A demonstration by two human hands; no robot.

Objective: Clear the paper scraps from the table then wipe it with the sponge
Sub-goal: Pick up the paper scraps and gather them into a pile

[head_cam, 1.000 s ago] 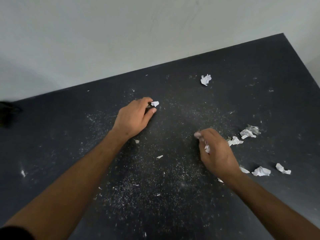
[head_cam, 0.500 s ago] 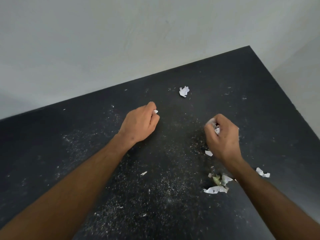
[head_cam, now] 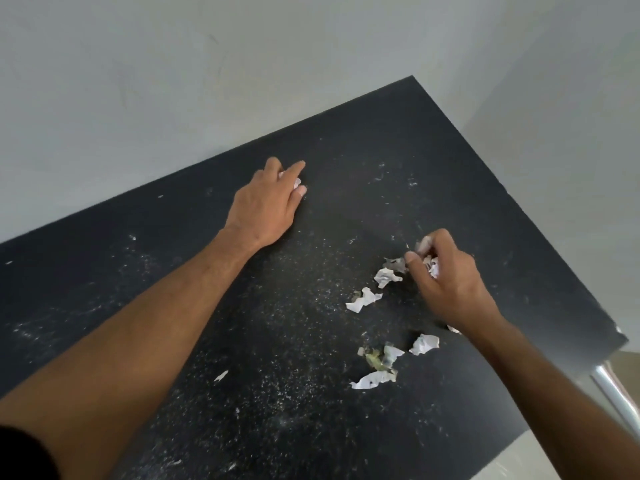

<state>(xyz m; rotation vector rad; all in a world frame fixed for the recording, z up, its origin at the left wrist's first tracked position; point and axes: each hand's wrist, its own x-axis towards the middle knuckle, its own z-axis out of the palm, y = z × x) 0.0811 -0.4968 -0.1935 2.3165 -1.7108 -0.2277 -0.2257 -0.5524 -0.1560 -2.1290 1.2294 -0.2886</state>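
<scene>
Take your right hand (head_cam: 450, 285) as the landmark, because the next pick turns on what lies beside it. Its fingers (head_cam: 412, 258) are curled nearly closed around a wad of white paper (head_cam: 433, 266) already gathered in the palm, with thumb and forefinger pinched towards a grey-white scrap (head_cam: 396, 263) that lies just off the fingertips on the side toward your left arm. Next out on that side is a crumpled scrap (head_cam: 387, 277), and beyond it, angled back toward you, a longer scrap (head_cam: 363, 299) whose long axis points roughly at those fingertips. Nearer your body than the right hand, close to its wrist, sit another white scrap (head_cam: 424, 344), a stained greenish clump (head_cam: 379, 356) and a flat strip (head_cam: 372, 380). All of these are far closer to the right hand than to the left, so I judge they belong to it. Your left hand (head_cam: 266, 206) is well apart, across the bench (head_cam: 450, 161) near its far edge, fingers loosely bent over a small white scrap (head_cam: 296, 183) that shows between them; I cannot tell whether it is gripped or merely covered. A tiny sliver (head_cam: 221, 375) lies by your left forearm. No sponge is in view.
</scene>
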